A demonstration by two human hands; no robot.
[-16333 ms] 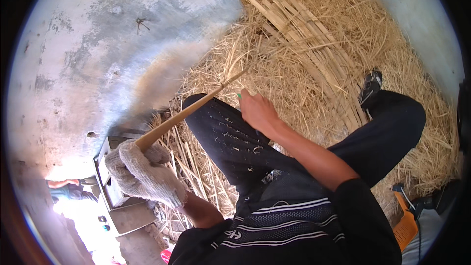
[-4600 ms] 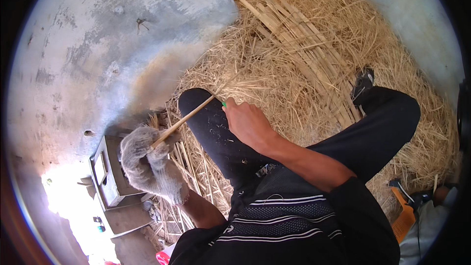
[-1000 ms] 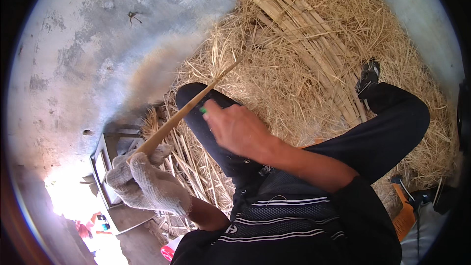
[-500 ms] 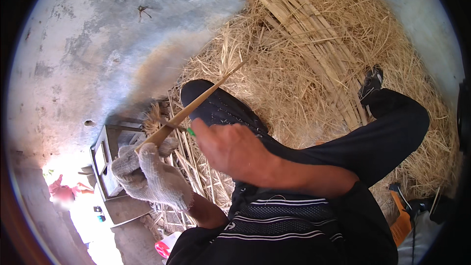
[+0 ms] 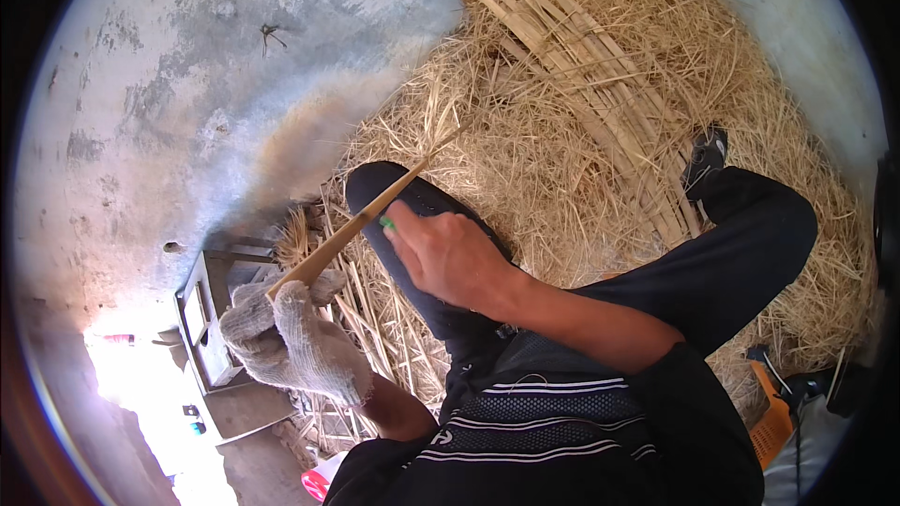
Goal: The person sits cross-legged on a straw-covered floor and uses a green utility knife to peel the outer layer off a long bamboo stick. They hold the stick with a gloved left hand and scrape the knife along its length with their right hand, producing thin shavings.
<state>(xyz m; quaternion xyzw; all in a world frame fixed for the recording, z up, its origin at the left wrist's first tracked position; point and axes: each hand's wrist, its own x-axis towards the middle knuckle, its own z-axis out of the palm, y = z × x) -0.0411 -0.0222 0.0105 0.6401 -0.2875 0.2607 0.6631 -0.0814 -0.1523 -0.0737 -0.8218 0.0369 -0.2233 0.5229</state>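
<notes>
My left hand (image 5: 295, 337), in a pale knitted glove, is closed around the wide lower end of a long tan bamboo strip (image 5: 375, 208). The strip slants up and away to the right over my bent left knee and tapers toward its far end. My bare right hand (image 5: 457, 258) is closed around a small green-handled knife (image 5: 387, 222), beside the middle of the strip. Its blade is hard to make out, and most of its handle is hidden by my fingers.
A bundle of flat bamboo strips (image 5: 600, 84) lies on loose straw (image 5: 525, 169) ahead. To the left are a weathered wall (image 5: 187, 84) and a small wooden stool-like frame (image 5: 211, 319). An orange plastic piece (image 5: 771, 417) sits at lower right, by my folded legs.
My right hand has slid with the knife up and to the right along the bamboo strip. The left hand keeps its hold, shifting only slightly.
</notes>
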